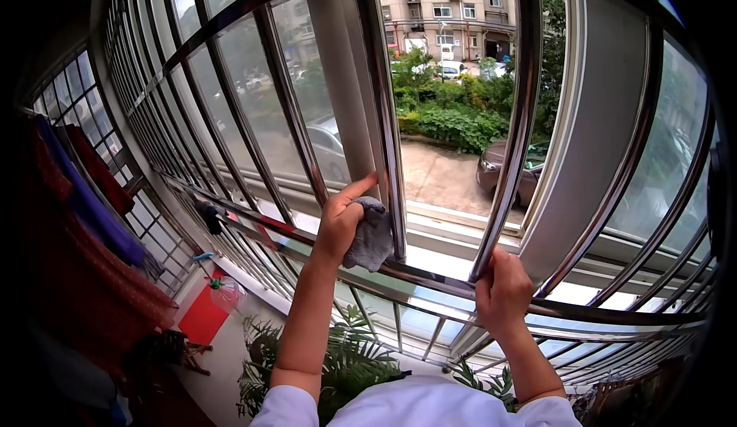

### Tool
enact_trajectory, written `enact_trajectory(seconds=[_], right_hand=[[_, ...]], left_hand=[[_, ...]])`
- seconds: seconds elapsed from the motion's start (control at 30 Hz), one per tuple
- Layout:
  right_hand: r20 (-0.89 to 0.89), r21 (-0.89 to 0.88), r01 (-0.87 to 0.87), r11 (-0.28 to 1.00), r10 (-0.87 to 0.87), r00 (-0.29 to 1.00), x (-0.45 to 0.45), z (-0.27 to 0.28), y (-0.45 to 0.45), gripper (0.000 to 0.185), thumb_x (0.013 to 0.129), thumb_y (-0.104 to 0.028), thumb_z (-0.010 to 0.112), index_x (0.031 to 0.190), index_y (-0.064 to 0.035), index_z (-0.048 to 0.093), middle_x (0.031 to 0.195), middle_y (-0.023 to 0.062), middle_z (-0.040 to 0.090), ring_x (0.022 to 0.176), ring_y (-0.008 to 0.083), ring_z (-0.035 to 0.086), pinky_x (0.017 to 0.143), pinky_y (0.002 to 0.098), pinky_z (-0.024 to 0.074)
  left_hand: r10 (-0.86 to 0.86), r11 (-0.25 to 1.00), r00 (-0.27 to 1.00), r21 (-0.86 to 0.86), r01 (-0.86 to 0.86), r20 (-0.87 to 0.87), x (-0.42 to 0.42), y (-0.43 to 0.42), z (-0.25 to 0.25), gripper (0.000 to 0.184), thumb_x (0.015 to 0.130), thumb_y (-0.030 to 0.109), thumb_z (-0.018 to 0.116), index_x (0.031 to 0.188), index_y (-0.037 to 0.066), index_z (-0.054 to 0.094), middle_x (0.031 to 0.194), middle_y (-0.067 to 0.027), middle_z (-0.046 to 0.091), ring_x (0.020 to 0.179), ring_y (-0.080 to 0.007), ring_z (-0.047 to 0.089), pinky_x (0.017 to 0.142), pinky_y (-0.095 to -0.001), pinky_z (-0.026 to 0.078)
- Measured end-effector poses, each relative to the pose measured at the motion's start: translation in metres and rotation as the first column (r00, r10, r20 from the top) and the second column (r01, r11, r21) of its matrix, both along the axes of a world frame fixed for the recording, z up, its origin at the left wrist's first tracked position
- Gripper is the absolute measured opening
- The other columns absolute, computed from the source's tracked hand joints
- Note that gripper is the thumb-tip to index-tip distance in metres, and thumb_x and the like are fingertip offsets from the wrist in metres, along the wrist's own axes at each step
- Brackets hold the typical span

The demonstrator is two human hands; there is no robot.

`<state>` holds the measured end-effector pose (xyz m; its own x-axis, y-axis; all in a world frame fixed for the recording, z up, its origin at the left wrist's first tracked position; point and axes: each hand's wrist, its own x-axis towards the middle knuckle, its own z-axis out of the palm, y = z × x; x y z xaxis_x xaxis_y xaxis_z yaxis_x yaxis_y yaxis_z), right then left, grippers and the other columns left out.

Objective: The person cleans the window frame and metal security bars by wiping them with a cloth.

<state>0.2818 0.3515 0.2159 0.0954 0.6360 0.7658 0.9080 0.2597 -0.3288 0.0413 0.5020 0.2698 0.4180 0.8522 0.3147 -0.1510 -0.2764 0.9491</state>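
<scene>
My left hand [339, 224] is closed on a grey cloth [371, 241], which hangs beside the foot of an upright metal bar [381, 105]. Its index finger points up towards the grey window frame [343, 82]; whether the fingertip touches the frame or the bar, I cannot tell. To the right, my right hand [504, 289] is wrapped round the bottom of another shiny upright bar [522, 97], just above the horizontal rail [437, 283]. Part of the cloth is hidden by my left fingers.
More metal bars [219, 97] run along the windows on both sides. Below are green plants [361, 362]. Clothes [92, 197] hang at the left, above a red sheet [203, 308] on the floor. Outside the window stand a brown car [514, 170] and a building [461, 1].
</scene>
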Motion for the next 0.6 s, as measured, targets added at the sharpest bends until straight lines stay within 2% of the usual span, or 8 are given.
enact_trajectory(seconds=[0.13,0.2,0.23,0.3,0.33,0.43,0.57,0.6], right_hand=[[0.009,0.009,0.007,1.000,-0.008,1.000,-0.001,0.000,0.002,0.041,0.071,0.002,0.059,0.111,-0.0050,0.053,0.075,0.0096,0.056,0.070,0.0290,0.058,0.060,0.0410,0.0469],[0.006,0.024,-0.007,1.000,0.007,1.000,0.001,-0.001,0.003,0.041,0.071,0.002,0.059,0.111,-0.0049,0.053,0.074,0.0100,0.056,0.070,0.0295,0.057,0.060,0.0414,0.0468],[0.009,0.024,0.000,1.000,0.000,1.000,0.001,-0.001,0.003,0.041,0.071,0.002,0.059,0.111,-0.0049,0.053,0.074,0.0100,0.056,0.070,0.0295,0.057,0.060,0.0414,0.0468],[0.012,0.035,-0.009,0.999,0.008,1.000,0.000,0.001,0.003,0.041,0.071,0.001,0.059,0.111,-0.0050,0.054,0.073,0.0101,0.056,0.069,0.0300,0.057,0.060,0.0417,0.0468],[0.011,0.031,-0.014,0.999,0.014,1.000,0.001,0.000,0.003,0.043,0.070,0.001,0.059,0.112,-0.0049,0.053,0.074,0.0109,0.055,0.070,0.0305,0.057,0.061,0.0418,0.0468],[0.051,0.009,0.007,1.000,-0.007,0.999,0.000,0.002,0.001,0.044,0.070,0.002,0.058,0.113,-0.0046,0.052,0.075,0.0121,0.055,0.071,0.0309,0.057,0.061,0.0420,0.0467],[0.036,-0.033,-0.026,0.999,0.027,0.999,0.003,0.006,-0.004,0.045,0.072,0.004,0.057,0.116,-0.0032,0.050,0.078,0.0135,0.055,0.074,0.0317,0.057,0.062,0.0425,0.0470],[0.024,-0.074,-0.104,0.992,0.106,0.994,0.006,0.012,-0.007,0.044,0.073,0.005,0.056,0.116,-0.0025,0.050,0.080,0.0140,0.055,0.075,0.0322,0.057,0.064,0.0425,0.0474]], left_hand=[[-0.035,0.994,0.999,0.109,0.031,0.029,0.009,0.003,0.004,0.055,0.075,0.002,0.037,0.127,-0.008,0.052,0.109,-0.0081,0.064,0.092,-0.0081,0.059,0.088,-0.0205,0.042],[-0.251,0.968,0.968,0.001,0.251,-0.027,0.013,0.005,0.018,0.053,0.076,0.006,0.040,0.125,-0.008,0.054,0.115,-0.0103,0.063,0.099,-0.0099,0.058,0.091,-0.0204,0.041],[-0.258,0.966,0.966,0.001,0.258,-0.025,0.015,0.014,0.021,0.053,0.076,0.006,0.040,0.125,-0.008,0.054,0.115,-0.0103,0.063,0.099,-0.0099,0.058,0.091,-0.0204,0.041],[-0.431,0.888,0.881,0.080,0.452,-0.197,0.019,0.035,0.027,0.051,0.078,0.011,0.042,0.123,-0.009,0.055,0.120,-0.0140,0.061,0.110,-0.0141,0.055,0.096,-0.0222,0.038],[-0.492,0.842,0.848,0.141,0.521,-0.197,0.025,0.037,0.033,0.050,0.081,0.017,0.043,0.122,-0.009,0.056,0.122,-0.0173,0.060,0.116,-0.0189,0.054,0.101,-0.0257,0.036],[-0.566,0.781,0.796,0.170,0.601,-0.214,0.032,0.050,0.035,0.049,0.083,0.019,0.044,0.121,-0.009,0.056,0.123,-0.0191,0.059,0.118,-0.0225,0.053,0.105,-0.0291,0.034],[-0.470,0.838,0.845,0.174,0.518,-0.255,0.030,0.045,0.033,0.052,0.084,0.025,0.045,0.122,-0.009,0.056,0.123,-0.0198,0.059,0.120,-0.0245,0.053,0.105,-0.0330,0.035],[-0.437,0.888,0.885,0.078,0.453,-0.162,0.027,0.038,0.028,0.048,0.084,0.022,0.044,0.119,-0.009,0.058,0.119,-0.0196,0.062,0.118,-0.0242,0.055,0.104,-0.0326,0.037]])
